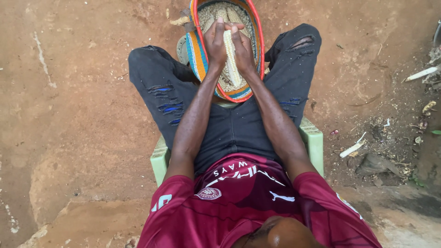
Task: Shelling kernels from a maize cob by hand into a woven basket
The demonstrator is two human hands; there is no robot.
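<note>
Red-brown dirt ground (78,115) lay all around the green plastic chair (314,140). Between the knees sat a striped woven basket (198,53), placed low so loosened kernels (209,11) dropped straight in. Above it, the left hand (215,46) and right hand (243,48) were pressed together, both wrapped tight around one pale corn cob (231,57).

Soft even daylight, sharp focus
</note>
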